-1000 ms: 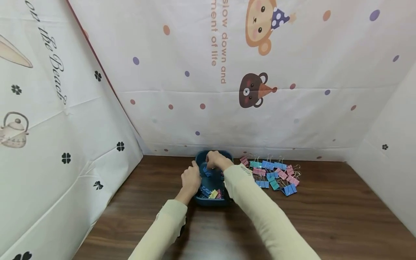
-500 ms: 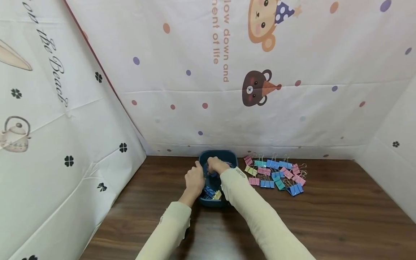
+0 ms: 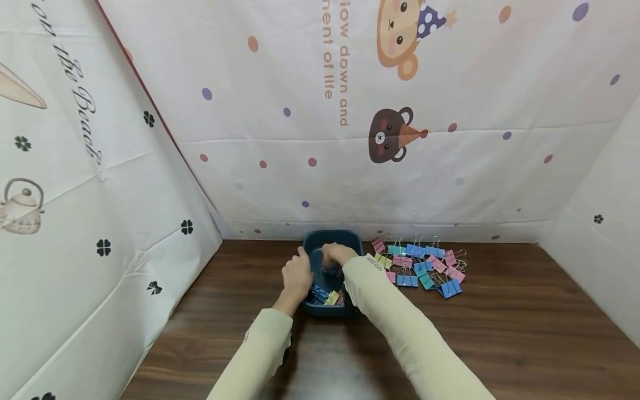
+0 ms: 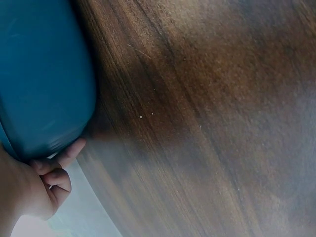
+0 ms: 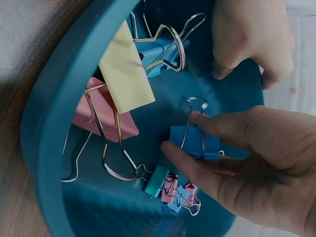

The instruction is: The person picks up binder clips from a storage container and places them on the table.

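A dark blue plastic bin (image 3: pixel 327 312) stands near the wall with binder clips inside. My left hand (image 3: pixel 297 275) grips its left rim, the thumb inside and fingers against the outer wall. My right hand (image 5: pixel 261 153) reaches into the bin and pinches a blue binder clip (image 5: pixel 195 140) between thumb and fingers. In the right wrist view, a large yellow binder clip (image 5: pixel 127 71) lies over a pink one (image 5: pixel 106 113), and a blue one (image 5: pixel 160 52) lies beside them. Small clips, including a teal one (image 5: pixel 156 180), lie on the bin floor.
Right of the bin, several pink, blue, teal and yellow binder clips (image 3: pixel 407 280) lie spread on the brown wooden table (image 3: pixel 480 339). A printed white sheet (image 3: pixel 270 189) hangs right behind the bin, with more sheeting at left and right.
My right hand has shifted slightly toward me and lower inside the bin, closing over the blue binder clip. The left hand stays on the rim. The head view has shifted slightly.
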`<state>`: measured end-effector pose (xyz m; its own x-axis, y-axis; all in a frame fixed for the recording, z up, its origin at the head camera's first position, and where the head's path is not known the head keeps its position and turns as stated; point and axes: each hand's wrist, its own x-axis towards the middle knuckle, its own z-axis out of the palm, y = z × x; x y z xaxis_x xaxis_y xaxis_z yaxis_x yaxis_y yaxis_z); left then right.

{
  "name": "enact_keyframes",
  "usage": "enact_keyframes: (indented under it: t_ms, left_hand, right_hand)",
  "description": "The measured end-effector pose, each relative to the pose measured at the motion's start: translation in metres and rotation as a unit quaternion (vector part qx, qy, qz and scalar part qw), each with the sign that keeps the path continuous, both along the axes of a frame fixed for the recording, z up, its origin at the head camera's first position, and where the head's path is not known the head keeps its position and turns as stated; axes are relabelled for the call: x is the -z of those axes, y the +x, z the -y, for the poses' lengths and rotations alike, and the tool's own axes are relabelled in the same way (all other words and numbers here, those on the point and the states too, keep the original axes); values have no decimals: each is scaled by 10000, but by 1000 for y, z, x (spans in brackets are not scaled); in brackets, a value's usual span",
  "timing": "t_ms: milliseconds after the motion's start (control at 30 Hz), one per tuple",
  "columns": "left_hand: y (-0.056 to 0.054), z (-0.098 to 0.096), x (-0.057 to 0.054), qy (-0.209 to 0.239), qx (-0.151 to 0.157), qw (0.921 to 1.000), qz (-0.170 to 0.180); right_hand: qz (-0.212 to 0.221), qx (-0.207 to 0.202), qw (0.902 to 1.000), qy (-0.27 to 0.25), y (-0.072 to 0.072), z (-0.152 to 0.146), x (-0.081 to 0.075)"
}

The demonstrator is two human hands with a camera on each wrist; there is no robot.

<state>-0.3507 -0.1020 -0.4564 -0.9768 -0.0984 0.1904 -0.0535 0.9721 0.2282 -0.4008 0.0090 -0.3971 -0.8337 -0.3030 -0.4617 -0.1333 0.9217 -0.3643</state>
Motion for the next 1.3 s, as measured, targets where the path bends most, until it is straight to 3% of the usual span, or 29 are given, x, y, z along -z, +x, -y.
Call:
enact_keyframes:
  t_ms: [167, 400, 567, 667, 800, 1000, 1233, 1300]
  left_hand:
    - [-1, -2, 0, 63, -17, 10000, 35]
    - [0, -1, 0, 24, 11, 9999, 130]
    - [1, 0, 0, 51, 2, 9998, 178]
    - [1, 0, 1, 52, 17, 9998, 216]
    - [1, 1, 2, 49, 21, 9997, 234]
    - [0, 1, 0, 74, 77, 9998, 171]
    - [-1, 4, -2, 89, 58, 9998, 175]
    - [-1, 3, -1, 66, 45, 9998, 185]
  right_hand:
    - [-400, -115, 9990, 140, 0, -8, -12]
    - [-729, -378, 9948, -611, 10, -46, -54]
    - [-1062, -412, 9876, -1076, 25, -90, -75]
    - [-1246, -318, 9863, -1033, 40, -114, -81]
    - [-1527, -500, 9823, -967, 54, -143, -73]
    - [-1415, -410, 9822, -1162, 76, -169, -45]
    - [-1715, -739, 9751, -1196, 79, -171, -10]
    - [-1633, -796, 9748, -1291, 79, -170, 0]
